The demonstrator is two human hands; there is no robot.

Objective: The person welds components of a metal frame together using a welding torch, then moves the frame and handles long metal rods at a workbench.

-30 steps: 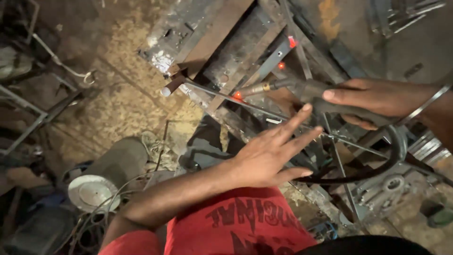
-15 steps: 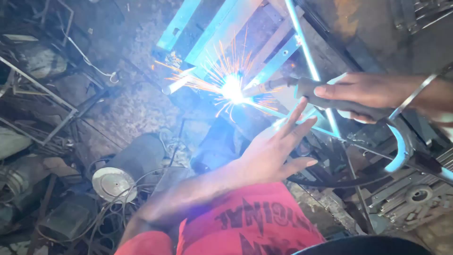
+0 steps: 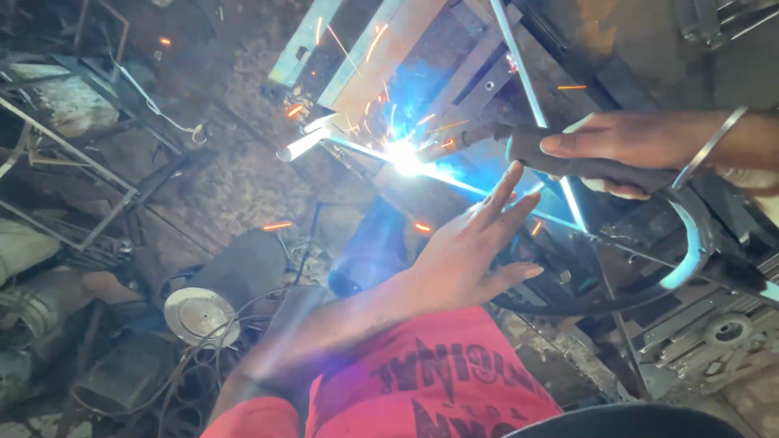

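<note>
The right hand (image 3: 629,142) has its fingers clenched around the welding torch (image 3: 560,158), whose tip sparks against a metal frame (image 3: 357,81). The left hand (image 3: 471,251) hovers nearby, fingers spread and released.

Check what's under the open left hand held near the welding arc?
Under the open left hand: thin metal rods of a frame and a black cable. The palm hides what lies directly beneath. The right hand grips the black welding torch.

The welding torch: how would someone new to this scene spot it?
Find the bright blue-white arc against the metal frame at top centre. Just right of it, the right hand grips the welding torch, a dark handle trailing a thick curved cable, unlike the straight bars around it.
</note>
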